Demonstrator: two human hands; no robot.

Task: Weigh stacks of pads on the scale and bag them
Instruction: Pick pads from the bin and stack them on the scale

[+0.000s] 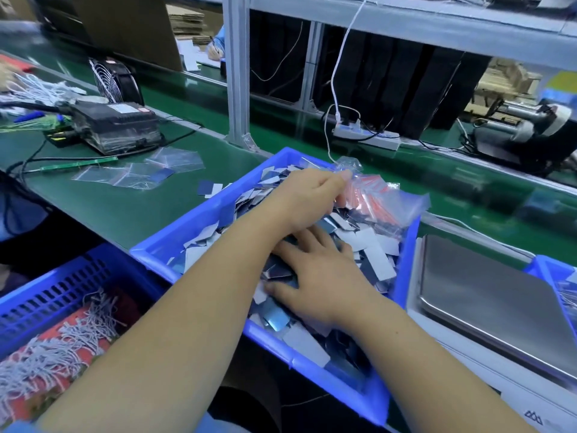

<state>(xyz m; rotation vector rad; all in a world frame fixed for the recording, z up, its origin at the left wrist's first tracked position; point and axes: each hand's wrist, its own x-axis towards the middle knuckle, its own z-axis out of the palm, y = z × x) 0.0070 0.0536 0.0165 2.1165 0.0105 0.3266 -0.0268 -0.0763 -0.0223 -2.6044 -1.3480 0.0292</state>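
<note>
Head view: left hand (307, 198) pinches the bags (379, 198); right hand (315, 270) lies flat and loose on pads (373, 254) in the bin (187, 232). Scoop a neat stack, then weigh it.

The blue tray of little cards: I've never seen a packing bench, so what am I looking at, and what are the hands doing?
This is one picture from a camera worn on the worker's head, looking down. The blue tray holds a loose heap of pads. The left hand reaches across and pinches a packet of clear bags lying at the tray's far end. The right hand rests flat on the pads. The steel-topped scale stands bare beside the tray, and a few loose clear bags lie on the green bench.
</note>
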